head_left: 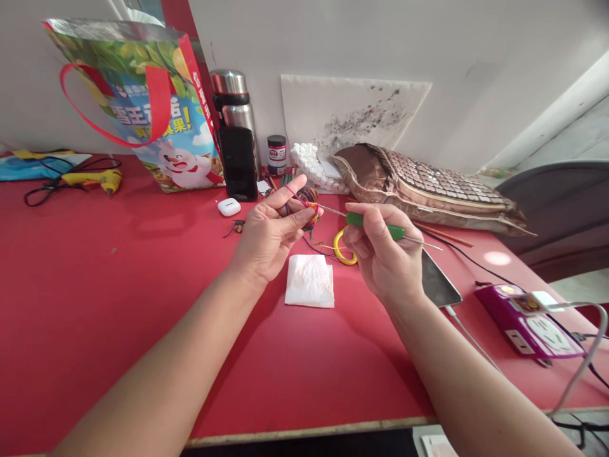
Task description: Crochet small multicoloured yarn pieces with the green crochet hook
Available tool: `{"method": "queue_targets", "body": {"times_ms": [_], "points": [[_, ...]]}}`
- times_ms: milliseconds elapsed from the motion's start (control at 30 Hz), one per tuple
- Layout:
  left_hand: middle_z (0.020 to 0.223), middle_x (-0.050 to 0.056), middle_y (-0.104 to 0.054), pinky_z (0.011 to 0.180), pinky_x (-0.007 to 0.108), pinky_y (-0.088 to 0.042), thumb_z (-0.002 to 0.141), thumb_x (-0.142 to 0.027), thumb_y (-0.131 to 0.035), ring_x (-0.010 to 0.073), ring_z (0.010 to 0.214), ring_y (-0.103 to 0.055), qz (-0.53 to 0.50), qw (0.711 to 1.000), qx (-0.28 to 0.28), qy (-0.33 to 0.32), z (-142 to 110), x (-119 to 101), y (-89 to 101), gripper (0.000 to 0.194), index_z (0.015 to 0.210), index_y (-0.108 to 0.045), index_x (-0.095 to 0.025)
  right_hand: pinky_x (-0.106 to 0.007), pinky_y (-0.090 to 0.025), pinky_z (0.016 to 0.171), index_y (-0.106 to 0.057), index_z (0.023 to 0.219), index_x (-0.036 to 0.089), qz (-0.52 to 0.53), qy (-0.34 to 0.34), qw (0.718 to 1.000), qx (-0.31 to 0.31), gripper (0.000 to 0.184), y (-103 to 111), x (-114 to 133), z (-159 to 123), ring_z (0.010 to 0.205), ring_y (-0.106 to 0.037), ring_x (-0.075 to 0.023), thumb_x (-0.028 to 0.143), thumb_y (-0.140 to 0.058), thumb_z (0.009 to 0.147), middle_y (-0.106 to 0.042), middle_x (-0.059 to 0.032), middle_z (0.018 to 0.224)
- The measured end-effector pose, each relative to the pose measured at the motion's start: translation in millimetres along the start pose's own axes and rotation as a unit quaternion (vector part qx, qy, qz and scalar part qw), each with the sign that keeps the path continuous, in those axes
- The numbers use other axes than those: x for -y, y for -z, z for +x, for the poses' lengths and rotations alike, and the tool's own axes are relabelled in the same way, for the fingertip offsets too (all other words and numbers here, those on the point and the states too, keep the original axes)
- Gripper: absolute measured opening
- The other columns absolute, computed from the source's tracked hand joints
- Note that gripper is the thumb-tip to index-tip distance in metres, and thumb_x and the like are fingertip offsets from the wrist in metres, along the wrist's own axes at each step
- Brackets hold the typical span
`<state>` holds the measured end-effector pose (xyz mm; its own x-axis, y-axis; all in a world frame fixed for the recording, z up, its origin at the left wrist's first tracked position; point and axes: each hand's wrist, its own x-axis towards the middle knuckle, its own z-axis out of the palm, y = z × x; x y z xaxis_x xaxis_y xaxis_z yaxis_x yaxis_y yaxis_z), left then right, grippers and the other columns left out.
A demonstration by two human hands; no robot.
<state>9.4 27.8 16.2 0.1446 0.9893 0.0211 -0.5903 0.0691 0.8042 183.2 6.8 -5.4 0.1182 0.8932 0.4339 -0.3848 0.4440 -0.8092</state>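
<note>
Between the thumb and fingers of my left hand [273,235] is a small piece of multicoloured crochet work [312,217], with a strand of yarn running over the raised index finger. My right hand [387,251] grips the green handle of a crochet hook [354,219]. The hook's thin metal shaft points left and its tip meets the crochet work; the exact stitch is too small to make out. Partly hidden behind my left hand lies a ball of dark multicoloured yarn [310,194]. A yellow ring [339,247] rests beside my right hand, and a folded white tissue [309,282] lies below both hands.
On the red table [118,304] stand a printed bag [157,136], a steel flask [238,101], a black phone [239,164] and a small jar [276,154]. A white earphone case [229,207], brown bag [428,184], glue gun [98,180] and purple power strip [528,320] lie around.
</note>
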Motion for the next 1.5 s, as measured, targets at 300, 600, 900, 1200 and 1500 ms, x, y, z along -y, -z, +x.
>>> {"method": "queue_targets", "body": {"times_ms": [300,600,900,1200,1500], "points": [[0.072,-0.005,-0.075,0.062,0.014,-0.049,0.079,0.002,-0.090,0.0071,0.072,-0.076,-0.004,1.000,0.002,0.020,-1.6,-3.4,-3.5,0.042,0.115,-0.084,-0.018,-0.025,-0.024,0.043,-0.089,0.086,0.025,0.020,-0.035,0.999,-0.001,0.027,0.8,4.4,2.2,0.044,-0.037,-0.0054,0.051,-0.095,0.083,-0.064,0.0035,0.056],[0.073,-0.007,-0.074,0.080,0.017,-0.056,0.078,0.001,-0.089,0.0077,0.078,-0.077,0.004,1.000,0.009,0.000,-2.0,-1.6,-2.3,0.044,0.116,-0.084,-0.020,-0.025,-0.024,0.043,-0.089,0.086,0.024,0.009,-0.026,1.000,-0.014,0.029,-0.1,4.3,2.4,0.044,-0.036,-0.0057,0.052,-0.095,0.082,-0.064,0.0039,0.056],[0.073,-0.007,-0.072,0.085,0.021,-0.057,0.077,-0.001,-0.090,0.0087,0.079,-0.077,0.016,1.000,0.014,-0.017,-0.1,-0.1,-2.2,0.043,0.114,-0.084,-0.022,-0.026,-0.025,0.043,-0.087,0.086,0.024,-0.013,-0.024,0.999,-0.020,0.031,1.3,4.0,2.5,0.044,-0.034,-0.0059,0.054,-0.094,0.082,-0.062,0.0042,0.056],[0.073,-0.005,-0.071,0.073,0.023,-0.055,0.074,-0.002,-0.092,0.0091,0.071,-0.069,0.060,0.996,-0.021,-0.061,-2.2,2.5,-5.7,0.047,0.116,-0.087,-0.023,-0.026,-0.025,0.044,-0.088,0.087,0.024,-0.006,-0.011,1.000,-0.016,0.028,1.1,2.2,2.5,0.044,-0.035,-0.0057,0.052,-0.094,0.083,-0.062,0.0040,0.056],[0.075,-0.005,-0.071,0.078,0.024,-0.057,0.070,-0.004,-0.096,0.0109,0.077,-0.073,0.061,0.995,-0.020,-0.070,-2.0,3.4,-5.2,0.051,0.117,-0.087,-0.025,-0.027,-0.024,0.044,-0.088,0.087,0.025,-0.010,-0.010,1.000,-0.021,0.029,0.6,2.3,2.5,0.044,-0.035,-0.0060,0.053,-0.093,0.084,-0.063,0.0039,0.057]]}}
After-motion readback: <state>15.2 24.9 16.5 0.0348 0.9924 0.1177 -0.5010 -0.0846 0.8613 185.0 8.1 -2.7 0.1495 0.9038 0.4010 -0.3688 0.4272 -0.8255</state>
